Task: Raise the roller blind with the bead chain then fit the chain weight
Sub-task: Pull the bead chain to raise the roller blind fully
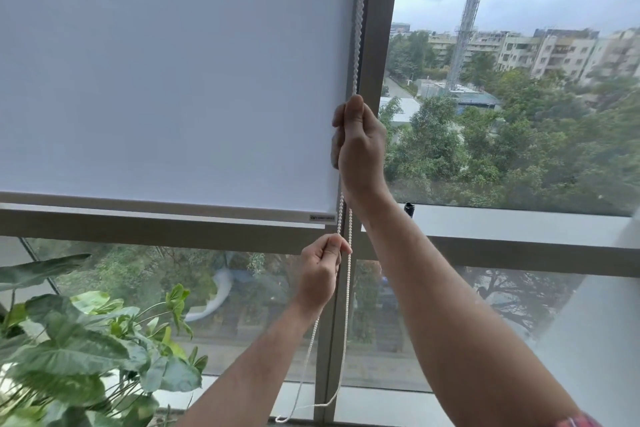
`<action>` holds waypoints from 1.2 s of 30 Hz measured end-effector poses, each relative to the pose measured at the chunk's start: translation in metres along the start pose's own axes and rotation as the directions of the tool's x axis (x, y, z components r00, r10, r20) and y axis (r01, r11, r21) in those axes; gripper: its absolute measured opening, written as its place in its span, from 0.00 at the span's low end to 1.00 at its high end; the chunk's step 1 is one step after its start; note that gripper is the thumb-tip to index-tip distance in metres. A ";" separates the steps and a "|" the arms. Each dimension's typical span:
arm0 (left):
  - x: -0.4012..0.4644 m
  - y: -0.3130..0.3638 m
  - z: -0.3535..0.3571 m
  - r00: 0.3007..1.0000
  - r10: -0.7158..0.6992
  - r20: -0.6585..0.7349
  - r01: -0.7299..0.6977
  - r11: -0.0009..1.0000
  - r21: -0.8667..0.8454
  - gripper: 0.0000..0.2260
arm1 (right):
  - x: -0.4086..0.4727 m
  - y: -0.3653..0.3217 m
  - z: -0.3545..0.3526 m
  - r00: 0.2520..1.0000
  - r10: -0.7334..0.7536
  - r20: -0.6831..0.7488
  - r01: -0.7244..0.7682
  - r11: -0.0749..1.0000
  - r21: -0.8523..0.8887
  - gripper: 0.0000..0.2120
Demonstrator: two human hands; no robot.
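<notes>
Right hand (360, 146) is gripping the bead chain (358, 28) high up, fingers curled round it, right at the blind's side edge; left hand (320, 269) is pinching a strand lower down, below and slightly left of the right hand, thumb and forefinger closed on it. Roller blind (173, 80) is hanging to the left of both hands, its bottom bar (156, 210) sitting between the two hands in height, so it is only part raised; looks like mid-pull, raising step not done. Above the right hand the chain is looking twisted, strands wound round each other; below the left hand it is hanging slack and curling down to the sill (381, 406). To do this step well: probably untwist the strands first, pull one strand only, straight down, hand over hand, keeping the other strand free to run up; jerky pulls are likely to jam the twist at the top. Chain weight is not in view, cannot tell where it is. Potted plant (86, 350) is sitting left and below the left hand; its pot is hidden, only leaves showing, so contents cannot be told. No other containers visible. Window frame post (377, 45) is running just right of the chain.
</notes>
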State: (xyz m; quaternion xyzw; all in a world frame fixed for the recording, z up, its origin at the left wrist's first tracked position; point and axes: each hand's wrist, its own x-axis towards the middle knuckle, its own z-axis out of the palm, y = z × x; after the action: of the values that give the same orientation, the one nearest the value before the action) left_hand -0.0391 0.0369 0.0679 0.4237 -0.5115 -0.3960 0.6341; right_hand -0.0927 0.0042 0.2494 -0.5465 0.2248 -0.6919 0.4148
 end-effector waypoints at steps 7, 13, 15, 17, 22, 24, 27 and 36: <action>0.030 0.027 -0.026 0.996 -0.087 0.026 0.088 0.992 -0.084 0.19 | -0.017 0.016 -0.006 0.984 -0.174 -0.045 0.163 0.971 -0.177 0.19; 0.054 0.099 -0.022 0.999 0.033 -0.027 -0.038 0.981 -0.189 0.21 | -0.063 0.062 -0.027 0.994 -0.101 -0.050 0.081 0.952 -0.294 0.18; 0.059 0.132 -0.013 0.987 0.153 0.053 -0.138 0.967 -0.214 0.20 | -0.075 0.069 -0.029 0.994 -0.093 -0.060 0.069 0.946 -0.316 0.18; 0.063 0.164 0.001 0.960 0.251 0.123 -0.216 0.945 -0.244 0.19 | -0.083 0.071 -0.028 0.994 -0.096 -0.057 0.072 0.943 -0.323 0.18; 0.067 0.193 0.034 0.956 0.291 0.043 -0.264 0.913 -0.311 0.17 | -0.085 0.068 -0.030 1.000 0.016 0.000 -0.016 0.971 -0.238 0.20; 0.067 0.190 0.035 0.946 0.321 -0.040 -0.319 0.906 -0.280 0.18 | -0.080 0.066 -0.035 0.991 0.107 0.075 -0.095 0.986 -0.139 0.22; 0.066 0.186 0.029 0.921 0.380 -0.081 -0.388 0.886 -0.253 0.18 | -0.064 0.056 -0.044 0.974 0.170 0.149 -0.152 0.980 -0.125 0.24; 0.035 0.126 0.024 0.957 0.280 -0.081 -0.291 0.932 -0.215 0.16 | 0.019 -0.053 -0.014 0.992 -0.043 0.118 0.061 0.986 -0.157 0.19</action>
State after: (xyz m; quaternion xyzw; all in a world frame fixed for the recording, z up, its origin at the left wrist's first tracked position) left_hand -0.0482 0.0419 0.2000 0.2800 -0.5039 -0.3444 0.7410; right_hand -0.1241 0.0164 0.2967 -0.6225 0.2412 -0.6498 0.3633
